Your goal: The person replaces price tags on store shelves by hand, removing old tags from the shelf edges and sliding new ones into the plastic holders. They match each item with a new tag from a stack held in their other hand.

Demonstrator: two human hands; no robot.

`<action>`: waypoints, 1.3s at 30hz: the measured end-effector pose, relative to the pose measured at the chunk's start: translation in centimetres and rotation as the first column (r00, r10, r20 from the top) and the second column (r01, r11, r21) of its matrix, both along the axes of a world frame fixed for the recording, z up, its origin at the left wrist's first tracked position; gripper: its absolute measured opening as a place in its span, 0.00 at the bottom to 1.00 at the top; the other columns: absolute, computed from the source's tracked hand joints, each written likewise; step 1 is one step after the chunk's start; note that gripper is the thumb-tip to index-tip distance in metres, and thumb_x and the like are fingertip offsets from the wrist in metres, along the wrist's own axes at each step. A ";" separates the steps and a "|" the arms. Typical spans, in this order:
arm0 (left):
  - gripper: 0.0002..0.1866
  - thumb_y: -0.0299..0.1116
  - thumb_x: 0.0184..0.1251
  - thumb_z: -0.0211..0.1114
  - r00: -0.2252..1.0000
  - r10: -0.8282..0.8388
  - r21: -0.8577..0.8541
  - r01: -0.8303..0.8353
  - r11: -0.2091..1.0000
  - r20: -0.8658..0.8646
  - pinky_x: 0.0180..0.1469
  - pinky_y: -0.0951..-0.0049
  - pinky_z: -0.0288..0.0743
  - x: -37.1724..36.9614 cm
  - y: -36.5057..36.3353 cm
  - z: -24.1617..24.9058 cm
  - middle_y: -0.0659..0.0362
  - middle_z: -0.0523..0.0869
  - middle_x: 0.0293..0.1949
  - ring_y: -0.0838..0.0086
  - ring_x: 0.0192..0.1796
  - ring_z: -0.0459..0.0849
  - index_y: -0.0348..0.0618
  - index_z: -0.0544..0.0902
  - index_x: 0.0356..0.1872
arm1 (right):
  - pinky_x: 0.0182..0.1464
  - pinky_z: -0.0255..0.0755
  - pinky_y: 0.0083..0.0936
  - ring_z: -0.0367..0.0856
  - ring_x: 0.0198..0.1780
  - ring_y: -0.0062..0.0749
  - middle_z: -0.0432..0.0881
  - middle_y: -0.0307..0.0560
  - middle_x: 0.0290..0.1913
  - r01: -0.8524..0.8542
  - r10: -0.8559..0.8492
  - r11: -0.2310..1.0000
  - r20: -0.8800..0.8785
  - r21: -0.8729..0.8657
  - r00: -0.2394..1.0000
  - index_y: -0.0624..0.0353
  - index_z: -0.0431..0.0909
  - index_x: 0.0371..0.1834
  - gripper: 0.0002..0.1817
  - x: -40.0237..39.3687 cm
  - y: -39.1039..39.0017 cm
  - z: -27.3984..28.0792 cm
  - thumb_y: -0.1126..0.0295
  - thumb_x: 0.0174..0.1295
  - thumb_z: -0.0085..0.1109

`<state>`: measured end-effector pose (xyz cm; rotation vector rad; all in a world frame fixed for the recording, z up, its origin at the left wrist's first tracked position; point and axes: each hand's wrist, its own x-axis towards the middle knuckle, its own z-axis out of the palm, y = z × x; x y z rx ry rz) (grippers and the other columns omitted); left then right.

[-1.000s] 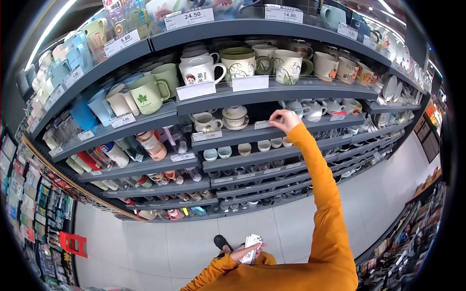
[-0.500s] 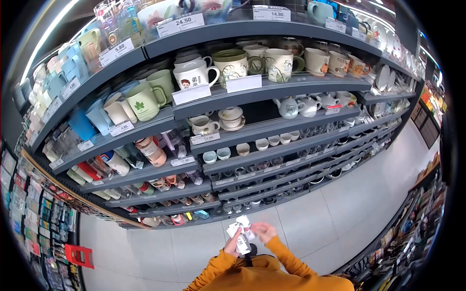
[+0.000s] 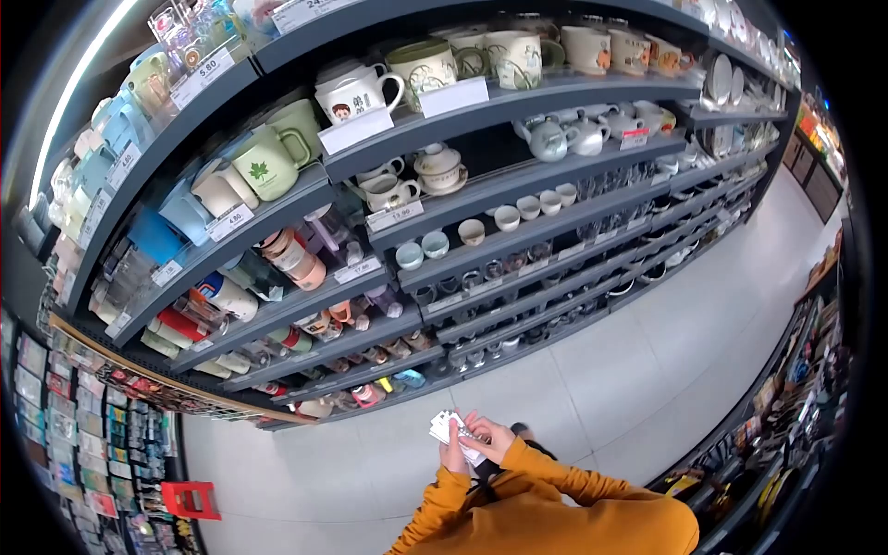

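A small stack of white price labels (image 3: 442, 425) is fanned out in front of my body, low in the view. My left hand (image 3: 452, 455) is closed around the stack, its thumb lying over the top. From the other side, my right hand (image 3: 493, 438) has its fingers pressed to the labels' right edge. Printing on the labels is too small to read. Both hands are well below the shelf rack, over the floor.
Ahead stands a grey shelf rack (image 3: 592, 100) with mugs, teapots (image 3: 546, 139), bowls and glasses. A green mug (image 3: 268, 165) sits near a price label (image 3: 229, 222). A red stool (image 3: 191, 499) stands on the tiled floor (image 3: 314, 462); more shelving (image 3: 740, 462) runs along the right.
My right hand has come in closer to the left hand and onto the labels, which now lie fanned at a different angle. The view has tilted and shifted.
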<state>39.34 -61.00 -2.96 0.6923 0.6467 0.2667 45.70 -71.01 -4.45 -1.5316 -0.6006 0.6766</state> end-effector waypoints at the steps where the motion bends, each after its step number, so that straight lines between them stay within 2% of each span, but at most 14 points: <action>1: 0.27 0.46 0.73 0.51 1.000 0.027 0.045 -0.026 0.999 -0.016 0.57 0.69 0.71 -0.8 0.1 -0.3 0.49 0.75 0.60 0.67 0.54 0.76 0.40 0.61 0.64 | 0.33 0.72 0.20 0.78 0.30 0.23 0.82 0.45 0.36 -0.046 0.045 0.999 -0.101 -0.006 0.994 0.62 0.72 0.42 0.17 -0.5 0.2 0.0 0.59 0.63 0.61; 4: 0.24 0.43 0.72 0.52 0.996 0.088 0.109 -0.086 0.990 -0.015 0.58 0.67 0.71 -1.4 -0.8 0.2 0.48 0.73 0.62 0.67 0.54 0.77 0.39 0.60 0.61 | 0.22 0.67 0.18 0.75 0.26 0.18 0.83 0.44 0.36 -0.180 0.144 0.981 -0.358 -0.068 0.922 0.59 0.71 0.45 0.16 -0.8 -0.1 1.2 0.59 0.64 0.59; 7: 0.23 0.40 0.71 0.54 0.998 0.069 -0.048 -0.069 0.996 -0.004 0.59 0.66 0.71 0.1 -2.6 2.3 0.48 0.71 0.63 0.66 0.54 0.77 0.38 0.62 0.60 | 0.18 0.63 0.16 0.74 0.24 0.16 0.82 0.43 0.36 -0.089 0.085 0.996 -0.470 0.014 0.879 0.57 0.72 0.45 0.15 -0.4 -2.6 2.2 0.59 0.65 0.57; 8: 0.25 0.38 0.69 0.55 0.998 0.068 -0.130 -0.064 0.989 0.020 0.57 0.64 0.72 0.8 -3.3 2.1 0.50 0.76 0.58 0.65 0.52 0.78 0.42 0.62 0.63 | 0.17 0.61 0.15 0.72 0.21 0.14 0.81 0.40 0.31 -0.030 0.071 0.995 -0.468 0.095 0.881 0.57 0.72 0.47 0.15 -0.2 -3.8 1.3 0.58 0.65 0.57; 11: 0.32 0.35 0.69 0.55 0.990 -0.120 -0.134 0.129 0.983 0.078 0.51 0.63 0.76 3.5 -6.5 2.3 0.52 0.79 0.44 0.66 0.47 0.78 0.55 0.53 0.71 | 0.16 0.58 0.15 0.69 0.16 0.15 0.78 0.39 0.25 0.077 -0.012 0.992 -0.525 0.102 0.851 0.58 0.72 0.49 0.17 1.5 -8.9 1.1 0.57 0.65 0.58; 12: 0.32 0.33 0.68 0.55 0.985 -0.144 -0.113 0.155 0.981 0.095 0.49 0.63 0.76 4.8 -8.5 2.2 0.54 0.78 0.41 0.67 0.43 0.78 0.56 0.53 0.71 | 0.15 0.57 0.17 0.66 0.13 0.16 0.76 0.39 0.21 0.067 -0.031 0.996 -0.517 0.051 0.855 0.60 0.73 0.47 0.20 2.3 -10.9 0.9 0.53 0.66 0.56; 15: 0.32 0.29 0.66 0.55 0.962 -0.223 -0.031 0.230 0.973 0.155 0.46 0.65 0.77 9.6 -14.7 2.8 0.58 0.75 0.33 0.70 0.32 0.77 0.58 0.56 0.70 | 0.18 0.61 0.16 0.70 0.18 0.18 0.76 0.39 0.25 -0.014 -0.061 0.993 -0.629 -0.113 0.775 0.64 0.73 0.44 0.25 5.5 -18.3 4.8 0.48 0.67 0.51; 16: 0.34 0.26 0.64 0.56 0.963 -0.245 -0.032 0.250 0.968 0.114 0.44 0.67 0.77 11.2 -17.2 3.5 0.58 0.74 0.32 0.72 0.29 0.75 0.60 0.56 0.70 | 0.16 0.57 0.18 0.65 0.13 0.20 0.72 0.39 0.20 0.038 -0.111 0.990 -0.581 -0.136 0.806 0.65 0.73 0.43 0.30 6.0 -20.4 4.0 0.43 0.66 0.47; 19: 0.29 0.27 0.64 0.57 0.925 -0.375 0.065 0.371 0.926 0.059 0.37 0.72 0.75 15.2 -24.5 4.7 0.59 0.74 0.32 0.74 0.28 0.74 0.52 0.60 0.66 | 0.15 0.56 0.18 0.64 0.12 0.20 0.71 0.40 0.18 0.076 -0.164 0.985 -0.694 -0.157 0.701 0.65 0.72 0.42 0.30 9.0 -27.7 4.3 0.42 0.66 0.46; 20: 0.22 0.30 0.67 0.58 0.916 -0.394 0.077 0.389 0.918 0.073 0.34 0.73 0.73 16.3 -26.7 4.2 0.59 0.73 0.33 0.75 0.27 0.73 0.48 0.65 0.61 | 0.15 0.54 0.18 0.63 0.12 0.21 0.70 0.40 0.18 0.102 -0.153 0.988 -0.660 -0.115 0.736 0.64 0.72 0.43 0.30 9.7 -30.0 4.7 0.41 0.66 0.45; 24: 0.16 0.35 0.69 0.59 0.941 -0.338 0.045 0.336 0.941 0.034 0.30 0.74 0.72 20.2 -34.0 4.0 0.59 0.73 0.35 0.76 0.26 0.73 0.46 0.69 0.53 | 0.16 0.55 0.18 0.64 0.14 0.22 0.69 0.39 0.19 0.117 -0.188 0.982 -0.684 -0.150 0.705 0.62 0.71 0.39 0.29 12.4 -37.4 5.1 0.41 0.66 0.44; 30: 0.23 0.31 0.68 0.59 0.896 -0.423 0.207 0.392 0.897 0.135 0.32 0.71 0.78 23.3 -40.7 4.3 0.57 0.73 0.35 0.73 0.27 0.76 0.49 0.64 0.62 | 0.19 0.58 0.18 0.65 0.16 0.23 0.69 0.40 0.20 0.134 -0.130 0.990 -0.728 -0.053 0.673 0.59 0.69 0.34 0.28 15.9 -43.5 4.0 0.41 0.66 0.44; 33: 0.26 0.32 0.68 0.58 0.898 -0.419 0.123 0.404 0.906 0.137 0.34 0.69 0.79 25.3 -42.4 4.4 0.57 0.73 0.34 0.73 0.27 0.77 0.52 0.61 0.65 | 0.20 0.58 0.18 0.64 0.16 0.23 0.69 0.40 0.20 0.171 -0.159 0.984 -0.733 -0.059 0.661 0.59 0.69 0.32 0.28 17.1 -45.2 4.4 0.40 0.66 0.44; 39: 0.15 0.31 0.69 0.56 0.886 -0.455 0.121 0.444 0.888 0.087 0.35 0.68 0.79 29.3 -45.5 3.9 0.58 0.73 0.34 0.73 0.28 0.77 0.47 0.67 0.54 | 0.22 0.60 0.21 0.65 0.17 0.25 0.67 0.37 0.20 0.211 -0.154 0.976 -0.838 -0.048 0.524 0.55 0.66 0.27 0.26 19.6 -48.3 4.9 0.41 0.66 0.45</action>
